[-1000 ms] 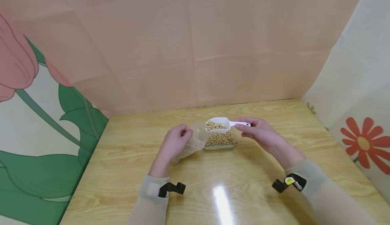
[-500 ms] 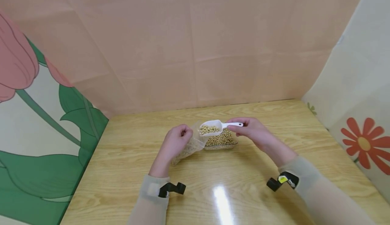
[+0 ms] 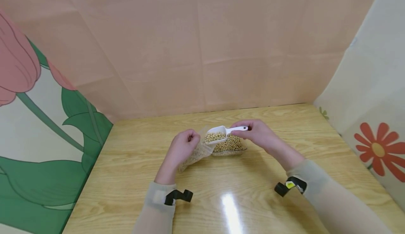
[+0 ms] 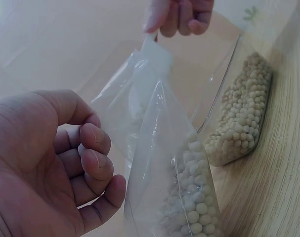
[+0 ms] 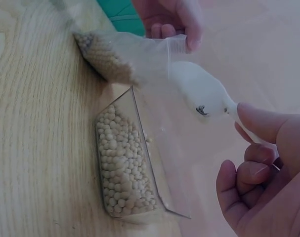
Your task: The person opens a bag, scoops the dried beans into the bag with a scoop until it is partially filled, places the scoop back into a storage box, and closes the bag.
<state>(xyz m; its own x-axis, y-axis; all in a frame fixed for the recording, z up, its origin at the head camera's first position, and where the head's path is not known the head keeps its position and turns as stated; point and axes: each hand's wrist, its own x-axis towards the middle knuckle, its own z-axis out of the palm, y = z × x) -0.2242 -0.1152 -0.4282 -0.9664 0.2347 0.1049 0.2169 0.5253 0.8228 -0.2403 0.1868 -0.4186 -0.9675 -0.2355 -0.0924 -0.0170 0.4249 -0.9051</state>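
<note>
My left hand pinches the upper edge of a clear plastic bag, which stands partly filled with pale soybeans. In my right hand is the handle of a white scoop heaped with soybeans. The scoop's front end is inside the bag's mouth, as the left wrist view shows through the plastic. Right beside the bag, a clear rectangular container holds many soybeans. From the head view, the scoop and right hand hide part of that container.
The wooden table carries everything and ends at a pink backdrop behind. A flower-printed sheet borders the right side. Another printed sheet with green leaves lines the left.
My right hand has moved left and slightly down, taking the loaded scoop from above the container to the bag's mouth. My left hand and the bag have stayed in place.
</note>
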